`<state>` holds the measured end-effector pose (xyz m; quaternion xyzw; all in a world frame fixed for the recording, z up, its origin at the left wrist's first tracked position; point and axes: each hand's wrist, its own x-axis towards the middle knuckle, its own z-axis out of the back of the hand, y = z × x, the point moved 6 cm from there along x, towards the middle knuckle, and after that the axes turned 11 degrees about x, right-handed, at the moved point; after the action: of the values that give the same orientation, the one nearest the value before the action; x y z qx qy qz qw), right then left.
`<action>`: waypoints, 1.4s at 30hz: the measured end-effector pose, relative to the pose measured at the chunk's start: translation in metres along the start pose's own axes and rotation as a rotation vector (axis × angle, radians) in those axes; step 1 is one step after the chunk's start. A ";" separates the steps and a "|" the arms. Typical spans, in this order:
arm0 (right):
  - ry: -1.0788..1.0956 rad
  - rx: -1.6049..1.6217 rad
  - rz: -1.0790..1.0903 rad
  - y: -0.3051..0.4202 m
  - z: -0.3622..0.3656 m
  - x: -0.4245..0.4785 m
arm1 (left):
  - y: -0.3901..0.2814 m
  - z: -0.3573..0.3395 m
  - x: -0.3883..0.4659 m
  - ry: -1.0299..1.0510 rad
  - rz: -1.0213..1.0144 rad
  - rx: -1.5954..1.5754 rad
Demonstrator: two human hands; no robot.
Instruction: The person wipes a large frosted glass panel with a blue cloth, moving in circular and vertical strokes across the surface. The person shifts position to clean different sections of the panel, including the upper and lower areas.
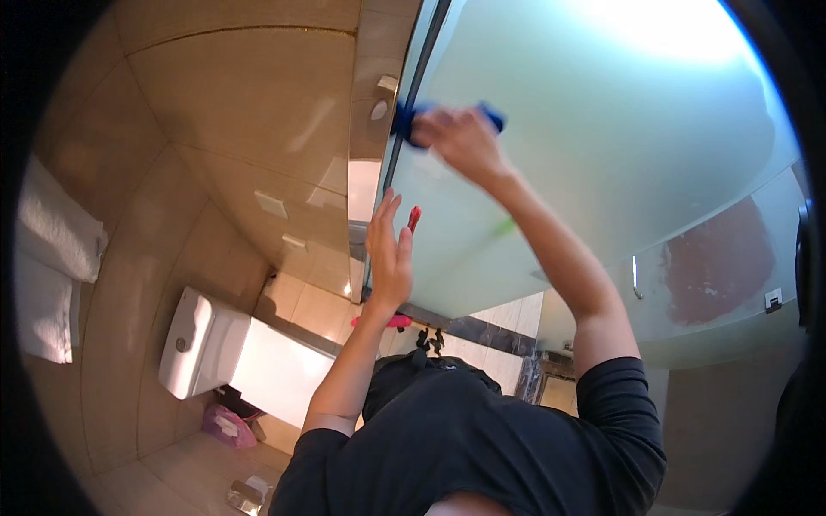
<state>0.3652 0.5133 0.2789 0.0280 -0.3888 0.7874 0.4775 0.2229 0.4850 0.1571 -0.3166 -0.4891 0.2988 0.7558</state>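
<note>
My right hand (pixel 466 145), blurred by motion, grips a dark blue cloth (pixel 492 117) against the upper part of a frosted glass panel (pixel 581 148). The cloth overlaps the dark strip (pixel 423 64) along the panel's left edge. Lower on that edge, my left hand (pixel 390 258) is raised with its fingers extended and thumb apart. A small red object (pixel 415 218) shows just beyond the left thumb; whether the thumb touches it, I cannot tell. Behind my right forearm, a blurry green streak (pixel 503 227) shows on or through the glass.
To the left stands a white toilet (pixel 281 367) with its tank (pixel 200 345), beside a bin with a pink liner (pixel 229 427). White towels (pixel 55 238) hang at far left. A pink item (pixel 393 320) lies low near the glass. A metal handle (pixel 637 277) is at right.
</note>
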 end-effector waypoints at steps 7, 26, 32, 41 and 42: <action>-0.740 -0.176 -0.253 -0.144 0.230 0.050 | -0.017 -0.016 -0.002 0.046 -0.051 -0.091; -0.701 -0.137 -0.490 -0.093 0.149 -0.167 | -0.044 -0.067 0.013 0.079 -0.086 -0.015; -0.031 -0.090 -0.159 0.044 0.000 -0.329 | -0.096 -0.117 0.014 0.155 -0.267 0.089; -0.626 -0.166 -0.631 -0.123 0.215 -0.341 | -0.146 -0.177 0.029 0.051 -0.458 0.374; -0.678 -0.183 -0.616 -0.129 0.221 -0.341 | -0.145 -0.186 0.028 -0.014 -0.465 0.392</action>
<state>0.5775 0.1546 0.3662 0.3555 -0.5644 0.5180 0.5355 0.4257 0.3818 0.2246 -0.0421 -0.4869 0.2085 0.8471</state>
